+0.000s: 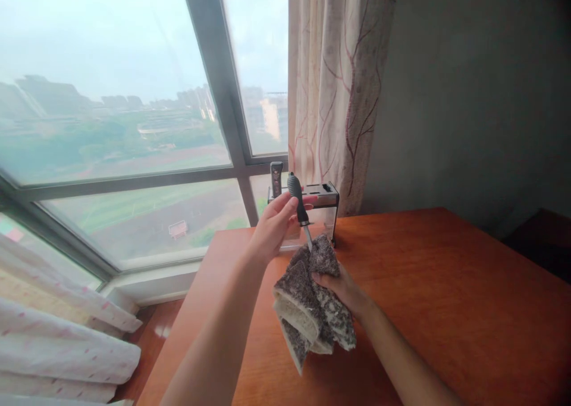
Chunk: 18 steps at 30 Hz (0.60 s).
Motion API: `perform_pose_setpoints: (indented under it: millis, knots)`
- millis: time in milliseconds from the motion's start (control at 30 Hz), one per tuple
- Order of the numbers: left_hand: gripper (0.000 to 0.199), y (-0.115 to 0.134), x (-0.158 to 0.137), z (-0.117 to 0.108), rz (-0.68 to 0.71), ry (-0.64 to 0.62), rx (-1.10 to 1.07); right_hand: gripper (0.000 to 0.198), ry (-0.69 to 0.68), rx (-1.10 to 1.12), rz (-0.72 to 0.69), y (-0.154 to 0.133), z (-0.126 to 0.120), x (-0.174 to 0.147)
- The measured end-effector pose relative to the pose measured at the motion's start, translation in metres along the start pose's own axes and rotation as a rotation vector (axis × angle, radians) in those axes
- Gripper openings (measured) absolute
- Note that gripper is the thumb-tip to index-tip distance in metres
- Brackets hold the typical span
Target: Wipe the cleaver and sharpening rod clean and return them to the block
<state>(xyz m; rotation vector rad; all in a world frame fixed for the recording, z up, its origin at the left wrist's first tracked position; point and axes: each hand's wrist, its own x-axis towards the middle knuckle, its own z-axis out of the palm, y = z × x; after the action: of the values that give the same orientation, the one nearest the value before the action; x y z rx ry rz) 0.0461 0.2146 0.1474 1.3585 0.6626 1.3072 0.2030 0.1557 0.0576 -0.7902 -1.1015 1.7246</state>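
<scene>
My left hand (279, 222) is closed on the black ribbed handle of a sharpening steel (295, 187), which points up and tilts to the left. Its metal rod runs down from a small guard into a grey-brown, fluffy cloth (298, 299) with a paler underside. Around that cloth my right hand (341, 287) is closed, the thumb pressing on its front and the fingers hidden behind it. The rod's lower end is out of sight in the folds. Just behind the handle stands a clear-sided knife block (328, 197) with a dark-handled tool (276, 179) in it.
The reddish-brown wooden table (446, 299) spreads beneath my hands. Large framed windows (134, 85) rise beyond its left side. A patterned curtain (343, 85) hangs behind the knife block, and another curtain (62, 352) hangs at the lower left.
</scene>
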Motion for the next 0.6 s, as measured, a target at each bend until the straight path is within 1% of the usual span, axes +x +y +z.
perform_pose_setpoints:
  millis: [133, 233, 300, 367, 433, 533, 600]
  knots:
    - [0.036, -0.006, 0.005, 0.01, -0.004, 0.015, 0.006, 0.027, 0.04, 0.002, -0.026, -0.004, -0.001, -0.001]
    - [0.034, -0.013, 0.002, 0.02, -0.05, -0.021, 0.059, 0.034, 0.068, 0.071, -0.092, -0.001, -0.002, 0.001]
    - [0.031, -0.018, -0.002, 0.027, -0.064, -0.048, 0.105, 0.037, 0.127, 0.121, -0.153, 0.004, -0.003, 0.006]
    - [0.029, -0.023, -0.005, 0.032, -0.037, -0.038, 0.186, 0.038, 0.215, 0.145, -0.205, 0.012, -0.005, 0.011]
    - [0.029, -0.026, -0.005, 0.034, 0.007, 0.003, 0.281, 0.037, 0.291, 0.132, -0.241, 0.018, -0.007, 0.016]
    - [0.028, -0.028, -0.003, 0.035, 0.059, 0.057, 0.371, 0.035, 0.357, 0.068, -0.275, 0.02, -0.006, 0.019]
    - [0.027, -0.026, -0.001, 0.036, 0.09, 0.083, 0.369, 0.034, 0.392, -0.013, -0.288, 0.017, -0.004, 0.017]
